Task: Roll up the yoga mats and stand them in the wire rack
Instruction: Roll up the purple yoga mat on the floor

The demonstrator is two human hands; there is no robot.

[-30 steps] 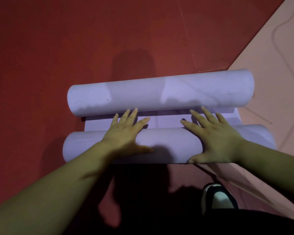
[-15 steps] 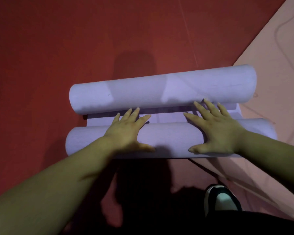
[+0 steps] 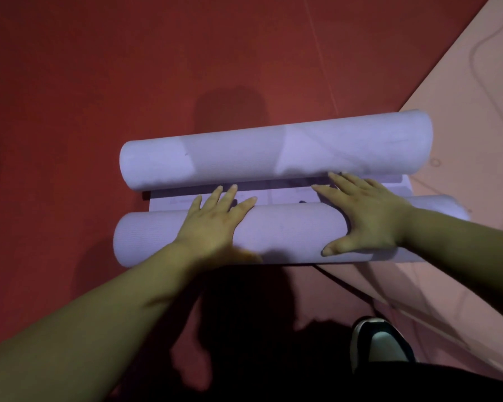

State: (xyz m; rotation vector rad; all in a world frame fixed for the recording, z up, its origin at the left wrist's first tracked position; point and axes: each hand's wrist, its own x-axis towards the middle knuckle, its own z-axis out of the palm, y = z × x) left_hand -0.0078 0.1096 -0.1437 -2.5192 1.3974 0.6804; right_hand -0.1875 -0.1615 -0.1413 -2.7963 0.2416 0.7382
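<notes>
A lavender yoga mat lies across the red floor, curled up from both ends. Its near roll (image 3: pixel 288 233) sits under my palms. Its far roll (image 3: pixel 273 152) lies just beyond, with a narrow flat strip (image 3: pixel 273 195) between them. My left hand (image 3: pixel 215 221) presses flat on the near roll, left of centre, fingers straight and reaching onto the strip. My right hand (image 3: pixel 366 216) presses flat on the right part, its fingertips almost at the far roll. No wire rack is in view.
A pink mat (image 3: pixel 462 140) lies spread flat on the right, under the lavender mat's right end. My black and white shoe (image 3: pixel 381 343) stands on the floor at the lower right. Red floor (image 3: pixel 128 68) stretches to the left and beyond.
Both hands have pushed the near roll forward. The flat strip between the two rolls has narrowed, and my right fingertips have come close to the far roll.
</notes>
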